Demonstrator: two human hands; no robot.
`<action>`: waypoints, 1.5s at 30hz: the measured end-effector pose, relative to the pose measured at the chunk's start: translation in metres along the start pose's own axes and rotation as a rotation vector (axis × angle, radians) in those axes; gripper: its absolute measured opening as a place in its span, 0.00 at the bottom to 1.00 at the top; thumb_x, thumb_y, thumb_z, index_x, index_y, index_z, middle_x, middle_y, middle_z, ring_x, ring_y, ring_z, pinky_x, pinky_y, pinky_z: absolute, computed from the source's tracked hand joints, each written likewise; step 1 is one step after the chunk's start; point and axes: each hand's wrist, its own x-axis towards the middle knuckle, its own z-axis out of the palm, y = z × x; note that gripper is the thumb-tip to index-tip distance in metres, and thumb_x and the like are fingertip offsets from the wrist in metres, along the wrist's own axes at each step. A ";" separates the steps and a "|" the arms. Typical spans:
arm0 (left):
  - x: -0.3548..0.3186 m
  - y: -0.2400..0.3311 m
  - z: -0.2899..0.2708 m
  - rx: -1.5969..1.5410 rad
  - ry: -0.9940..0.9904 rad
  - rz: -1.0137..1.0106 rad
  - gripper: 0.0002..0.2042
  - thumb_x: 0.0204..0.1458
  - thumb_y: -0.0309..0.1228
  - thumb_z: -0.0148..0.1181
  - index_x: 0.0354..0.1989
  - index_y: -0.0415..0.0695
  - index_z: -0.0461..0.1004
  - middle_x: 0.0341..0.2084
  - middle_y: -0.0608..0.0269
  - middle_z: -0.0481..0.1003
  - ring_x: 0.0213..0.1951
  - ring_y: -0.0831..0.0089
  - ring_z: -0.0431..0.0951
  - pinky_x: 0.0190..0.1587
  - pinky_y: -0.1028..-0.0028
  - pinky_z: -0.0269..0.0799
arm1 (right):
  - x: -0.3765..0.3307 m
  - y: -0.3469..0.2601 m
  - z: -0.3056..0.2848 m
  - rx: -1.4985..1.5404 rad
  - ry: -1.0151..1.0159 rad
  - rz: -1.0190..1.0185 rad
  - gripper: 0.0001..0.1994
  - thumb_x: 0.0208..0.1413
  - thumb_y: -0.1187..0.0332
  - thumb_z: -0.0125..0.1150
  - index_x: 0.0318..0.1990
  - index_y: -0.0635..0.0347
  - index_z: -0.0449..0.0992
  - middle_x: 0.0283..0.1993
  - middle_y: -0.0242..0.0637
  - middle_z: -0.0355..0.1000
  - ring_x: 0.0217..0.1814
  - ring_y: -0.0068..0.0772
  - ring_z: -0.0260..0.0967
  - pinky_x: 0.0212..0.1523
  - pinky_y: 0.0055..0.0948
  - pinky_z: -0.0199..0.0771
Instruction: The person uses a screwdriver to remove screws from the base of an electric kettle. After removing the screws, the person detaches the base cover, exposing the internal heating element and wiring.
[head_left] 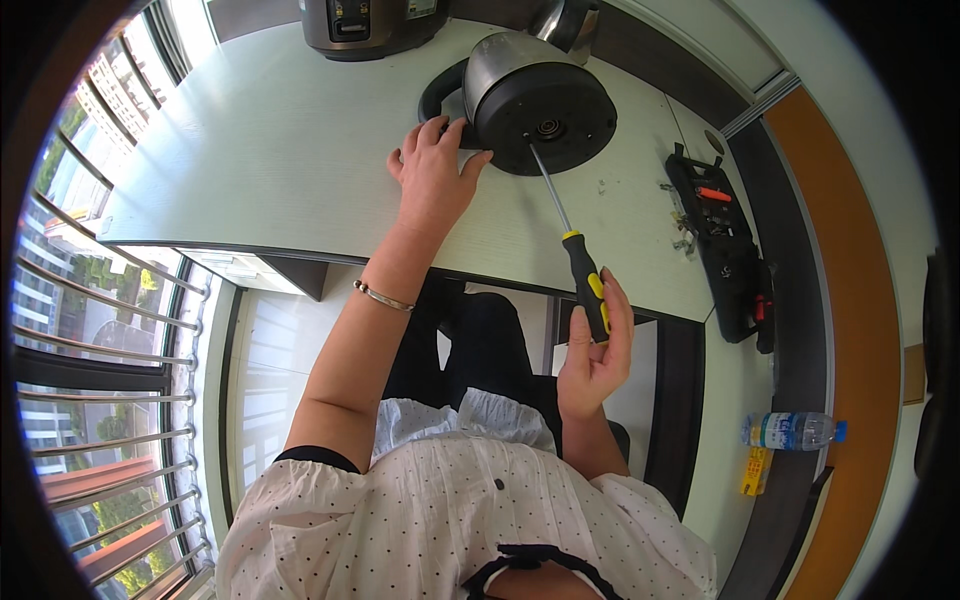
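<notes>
A steel electric kettle (pixel 530 90) lies on its side on the white table (pixel 270 150), its black round base facing me. My left hand (pixel 435 175) rests against the kettle's lower left edge near its black handle, fingers spread on it. My right hand (pixel 597 350) grips the black and yellow handle of a long screwdriver (pixel 572 245). The screwdriver's metal shaft slants up to the left, and its tip touches the kettle's black base just below the centre.
A black tool case (pixel 725 240) lies open at the table's right, with small screws (pixel 680 215) beside it. A dark cooker (pixel 365 25) and another steel vessel (pixel 570 20) stand at the back. A water bottle (pixel 790 430) lies on the floor at right. Window bars run along the left.
</notes>
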 end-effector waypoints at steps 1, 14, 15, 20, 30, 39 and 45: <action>0.000 0.000 0.000 0.000 0.000 0.000 0.24 0.46 0.43 0.61 0.51 0.45 0.70 0.53 0.60 0.66 0.56 0.61 0.62 0.56 0.57 0.49 | 0.000 0.000 0.000 0.000 0.000 -0.001 0.19 0.55 0.80 0.51 0.55 0.71 0.62 0.59 0.53 0.60 0.59 0.40 0.61 0.56 0.30 0.65; 0.000 0.010 -0.003 0.019 0.320 0.132 0.21 0.44 0.38 0.63 0.47 0.45 0.71 0.49 0.56 0.67 0.56 0.55 0.60 0.56 0.56 0.49 | 0.002 -0.009 0.000 -0.285 -0.025 -0.105 0.15 0.51 0.81 0.55 0.47 0.66 0.71 0.57 0.52 0.61 0.52 0.39 0.66 0.46 0.25 0.67; 0.001 0.013 -0.008 -0.019 0.375 0.183 0.19 0.44 0.36 0.63 0.45 0.45 0.71 0.48 0.56 0.67 0.54 0.55 0.61 0.55 0.54 0.49 | 0.003 -0.008 0.001 -0.311 -0.026 -0.140 0.14 0.50 0.81 0.55 0.47 0.66 0.72 0.57 0.52 0.61 0.51 0.39 0.66 0.45 0.25 0.67; -0.009 0.030 -0.025 -0.147 0.364 0.336 0.10 0.42 0.32 0.63 0.33 0.44 0.74 0.37 0.61 0.69 0.44 0.61 0.66 0.47 0.61 0.55 | 0.004 -0.010 0.002 -0.356 -0.014 -0.190 0.13 0.49 0.82 0.55 0.44 0.65 0.74 0.56 0.51 0.62 0.50 0.41 0.65 0.46 0.27 0.67; -0.033 0.069 -0.018 -0.900 -0.595 -0.431 0.17 0.50 0.41 0.61 0.24 0.36 0.74 0.18 0.66 0.71 0.19 0.82 0.65 0.21 0.80 0.58 | 0.009 -0.013 -0.002 -0.400 -0.067 -0.250 0.14 0.47 0.84 0.55 0.42 0.61 0.76 0.55 0.50 0.63 0.53 0.45 0.62 0.48 0.29 0.66; -0.034 0.076 -0.016 -1.300 -0.671 -0.666 0.13 0.52 0.37 0.60 0.26 0.38 0.72 0.18 0.69 0.69 0.18 0.84 0.65 0.16 0.84 0.48 | 0.008 -0.006 -0.001 -0.284 -0.062 -0.210 0.22 0.49 0.80 0.53 0.55 0.67 0.63 0.59 0.54 0.57 0.53 0.50 0.60 0.52 0.37 0.61; -0.036 0.076 -0.015 -1.315 -0.660 -0.651 0.13 0.52 0.37 0.60 0.26 0.38 0.72 0.17 0.69 0.69 0.17 0.85 0.64 0.17 0.84 0.50 | 0.008 -0.015 -0.002 -0.232 -0.124 -0.140 0.21 0.51 0.80 0.51 0.55 0.70 0.61 0.60 0.55 0.54 0.56 0.50 0.59 0.54 0.35 0.63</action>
